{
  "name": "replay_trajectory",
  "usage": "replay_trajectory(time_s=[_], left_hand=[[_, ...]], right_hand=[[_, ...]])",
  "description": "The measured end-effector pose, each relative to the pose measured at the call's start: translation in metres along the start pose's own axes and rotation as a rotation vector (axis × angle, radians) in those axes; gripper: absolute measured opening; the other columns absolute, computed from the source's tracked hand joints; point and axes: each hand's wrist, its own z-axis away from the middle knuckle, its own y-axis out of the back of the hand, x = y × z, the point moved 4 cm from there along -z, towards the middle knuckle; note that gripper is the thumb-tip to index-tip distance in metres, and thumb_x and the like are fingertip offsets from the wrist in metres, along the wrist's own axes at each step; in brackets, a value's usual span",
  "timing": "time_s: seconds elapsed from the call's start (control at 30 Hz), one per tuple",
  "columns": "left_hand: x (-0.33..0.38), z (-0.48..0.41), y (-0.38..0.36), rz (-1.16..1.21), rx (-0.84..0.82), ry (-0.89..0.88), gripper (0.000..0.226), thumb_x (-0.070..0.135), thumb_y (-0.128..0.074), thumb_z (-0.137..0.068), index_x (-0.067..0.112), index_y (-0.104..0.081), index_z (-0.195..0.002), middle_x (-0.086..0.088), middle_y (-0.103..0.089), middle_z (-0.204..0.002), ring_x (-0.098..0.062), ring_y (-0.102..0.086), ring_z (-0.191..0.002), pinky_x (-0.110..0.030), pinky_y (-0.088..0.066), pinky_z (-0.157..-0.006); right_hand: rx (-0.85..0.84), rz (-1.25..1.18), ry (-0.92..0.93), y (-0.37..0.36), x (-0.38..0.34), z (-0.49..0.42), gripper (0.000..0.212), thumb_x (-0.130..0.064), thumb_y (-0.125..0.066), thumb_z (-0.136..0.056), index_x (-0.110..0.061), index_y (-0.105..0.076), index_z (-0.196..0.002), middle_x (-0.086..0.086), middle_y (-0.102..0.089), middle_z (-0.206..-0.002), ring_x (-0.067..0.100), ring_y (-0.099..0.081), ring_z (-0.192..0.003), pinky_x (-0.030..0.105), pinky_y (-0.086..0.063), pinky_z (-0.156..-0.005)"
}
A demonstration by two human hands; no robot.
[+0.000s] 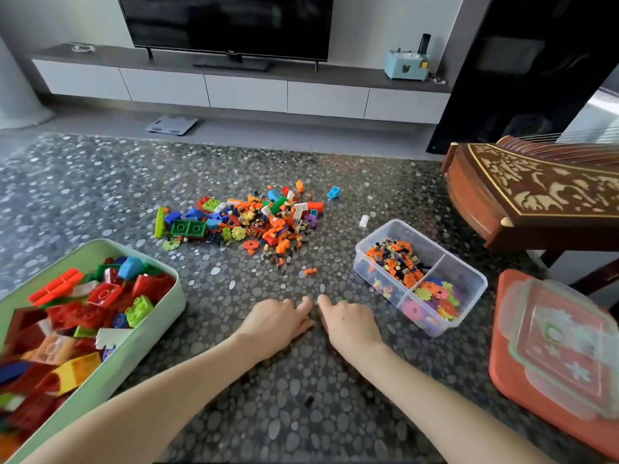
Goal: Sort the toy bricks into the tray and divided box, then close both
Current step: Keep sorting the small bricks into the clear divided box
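Left hand [274, 321] and right hand [348, 324] rest knuckles-up on the rug [284, 390], curled inward (grasp unclear).

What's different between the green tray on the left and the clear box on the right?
The green tray is opaque and undivided; the clear divided box is see-through and split into compartments. The green tray is heaped with large bricks; the clear divided box holds tiny pieces and flower discs, with one compartment looking empty. Both stand open, lids off, on the pebbled floor.
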Motion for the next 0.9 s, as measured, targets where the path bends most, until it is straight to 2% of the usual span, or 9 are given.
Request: replay_trajectory(time_s=[0.13, 0.27, 0.37, 0.43, 0.53, 0.63, 0.7, 0.8, 0.9], left_hand=[[0.01, 0.003, -0.003, -0.01, -0.089, 0.037, 0.036, 0.015, -0.03, -0.1, 0.01, -0.027, -0.135, -0.014, -0.057, -0.112, -0.032, -0.062, -0.09, -0.036, -0.041, -0.057], [0.022, -0.004, -0.002, 0.076, -0.164, 0.22, 0.025, 0.014, -0.031, -0.101, 0.005, -0.036, -0.124, -0.014, -0.059, -0.113, -0.029, -0.064, -0.095, -0.033, -0.046, -0.062], [0.019, -0.005, 0.0, 0.269, -0.224, 0.372, 0.03, 0.003, -0.035, -0.096, 0.005, -0.034, -0.127, -0.012, -0.061, -0.108, -0.028, -0.063, -0.094, -0.032, -0.043, -0.063], [0.01, -0.007, 0.0, 0.435, -0.21, 0.435, 0.04, -0.001, -0.036, -0.094, 0.001, -0.03, -0.134, -0.015, -0.061, -0.109, -0.028, -0.062, -0.093, -0.031, -0.045, -0.065], [0.0, -0.015, 0.003, 0.55, -0.206, 0.4, 0.039, 0.01, -0.031, -0.1, -0.006, -0.034, -0.135, -0.015, -0.052, -0.123, -0.022, -0.056, -0.104, -0.027, -0.045, -0.086], [-0.015, -0.027, 0.026, 1.172, -0.087, 0.564, 0.031, 0.02, -0.029, -0.101, 0.001, -0.054, -0.099, -0.003, -0.048, -0.072, -0.012, -0.044, -0.059, -0.021, -0.037, -0.054], [-0.007, -0.045, 0.044, 1.368, -0.143, 0.609, 0.032, 0.022, -0.03, -0.102, 0.009, -0.041, -0.075, -0.003, -0.037, -0.061, -0.014, -0.03, -0.047, -0.02, -0.025, -0.041], [0.017, -0.085, 0.075, 1.429, -0.136, 0.478, 0.034, 0.022, -0.031, -0.101, 0.01, -0.037, -0.07, -0.006, -0.035, -0.058, -0.014, -0.028, -0.045, -0.015, -0.022, -0.038], [0.043, -0.122, 0.092, 1.328, -0.11, 0.357, 0.034, 0.018, -0.028, -0.101, 0.01, -0.035, -0.068, -0.007, -0.038, -0.058, -0.016, -0.033, -0.044, -0.019, -0.026, -0.041]], right_hand=[[-0.013, -0.055, -0.073, -0.004, 0.003, 0.015, 0.04, -0.013, -0.09, -0.037, -0.015, -0.06, -0.064, -0.001, -0.043, -0.035, 0.013, -0.039, -0.023, 0.017, -0.013, -0.035], [-0.01, -0.075, -0.086, -0.002, 0.003, 0.025, 0.042, -0.01, -0.091, -0.034, -0.013, -0.058, -0.06, 0.001, -0.044, -0.035, 0.014, -0.041, -0.022, 0.014, -0.019, -0.03], [-0.032, -0.118, -0.096, -0.007, 0.005, 0.024, 0.041, -0.01, -0.091, -0.04, -0.013, -0.058, -0.064, 0.0, -0.049, -0.037, 0.014, -0.045, -0.025, 0.017, -0.025, -0.027], [-0.018, -0.177, -0.105, -0.004, 0.008, 0.022, 0.029, -0.013, -0.082, -0.065, -0.012, -0.056, -0.075, 0.001, -0.056, -0.046, 0.016, -0.05, -0.033, 0.019, -0.022, -0.032], [-0.023, -0.512, -0.286, -0.008, 0.028, 0.019, 0.017, -0.02, -0.042, -0.099, -0.014, -0.042, -0.082, 0.002, -0.054, -0.064, 0.019, -0.044, -0.054, 0.026, -0.019, -0.044], [-0.014, -0.953, -0.44, 0.005, 0.043, 0.018, 0.027, -0.014, -0.038, -0.098, -0.012, -0.037, -0.071, -0.001, -0.038, -0.061, 0.014, -0.033, -0.056, 0.027, -0.023, -0.051], [0.004, -1.259, -0.597, 0.016, 0.054, 0.016, 0.029, -0.014, -0.035, -0.099, -0.011, -0.034, -0.07, -0.001, -0.03, -0.058, 0.013, -0.026, -0.05, 0.026, -0.02, -0.047], [0.083, -1.709, -0.88, 0.033, 0.083, 0.008, 0.028, -0.014, -0.032, -0.099, -0.01, -0.04, -0.073, 0.003, -0.036, -0.052, 0.012, -0.026, -0.036, 0.019, -0.019, -0.037], [0.18, -1.701, -0.995, 0.039, 0.124, -0.008, 0.026, -0.013, -0.031, -0.097, -0.012, -0.044, -0.075, 0.006, -0.04, -0.054, 0.011, -0.029, -0.033, 0.016, -0.022, -0.033]])
